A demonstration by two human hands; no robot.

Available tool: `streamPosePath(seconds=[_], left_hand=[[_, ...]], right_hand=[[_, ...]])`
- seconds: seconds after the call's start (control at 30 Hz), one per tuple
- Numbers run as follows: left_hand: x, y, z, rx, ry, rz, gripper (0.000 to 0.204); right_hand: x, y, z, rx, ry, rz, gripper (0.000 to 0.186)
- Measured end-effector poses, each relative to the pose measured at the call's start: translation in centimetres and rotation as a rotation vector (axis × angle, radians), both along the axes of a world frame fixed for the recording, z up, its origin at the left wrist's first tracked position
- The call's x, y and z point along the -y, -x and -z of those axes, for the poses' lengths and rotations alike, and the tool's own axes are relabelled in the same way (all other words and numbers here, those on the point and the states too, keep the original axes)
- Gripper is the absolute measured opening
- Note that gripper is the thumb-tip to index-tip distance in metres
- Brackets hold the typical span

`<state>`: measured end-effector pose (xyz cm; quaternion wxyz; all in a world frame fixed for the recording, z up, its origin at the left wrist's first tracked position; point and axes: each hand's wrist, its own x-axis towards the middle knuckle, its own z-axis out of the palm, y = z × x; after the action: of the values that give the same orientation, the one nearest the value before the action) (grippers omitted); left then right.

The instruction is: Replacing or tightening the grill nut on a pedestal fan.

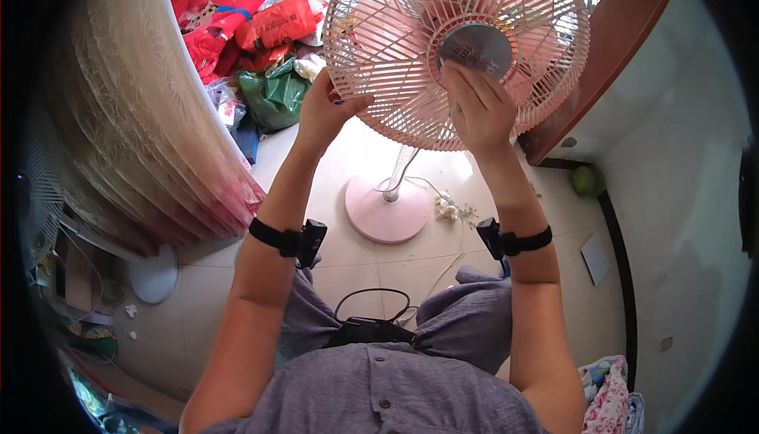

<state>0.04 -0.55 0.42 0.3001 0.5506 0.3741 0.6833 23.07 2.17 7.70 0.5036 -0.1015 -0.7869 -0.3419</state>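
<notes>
A pink standing fan with a round slatted guard [395,110] rises in front of me. At the lower left of its rim my left hand [328,114] has its fingers behind the guard and its thumb on the front. My right hand [481,110] lies against the guard's front, fingers stretched out and touching the lower edge of the grey round centre cap [476,48]. Whether anything lies under those fingers is hidden. Pink blades [383,27] show through the slats. Below, the fan's pole runs down to a round pink base [387,211] on the floor.
Left stands a pale curtain [150,118]; beyond it are red bags [277,23] and a green plastic bag [273,96]. Crumpled white scraps [449,208] and a cord lie by the base. A green round fruit [587,181] sits near the right wall. Another fan [39,197] stands far left.
</notes>
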Motion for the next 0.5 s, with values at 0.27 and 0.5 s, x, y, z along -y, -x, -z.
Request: streamPosePath(seconds=[0.27,0.5], left_hand=[[-0.6,0.1,0.8,-0.018,-0.02,0.02,0.057],[-0.9,0.2,0.7,0.005,-0.028,0.058,0.057]], right_hand=[[-1.0,0.3,1.2,0.021,-0.067,0.01,0.028],[-0.4,-1.7,1.6,0.139,0.013,0.022,0.027]])
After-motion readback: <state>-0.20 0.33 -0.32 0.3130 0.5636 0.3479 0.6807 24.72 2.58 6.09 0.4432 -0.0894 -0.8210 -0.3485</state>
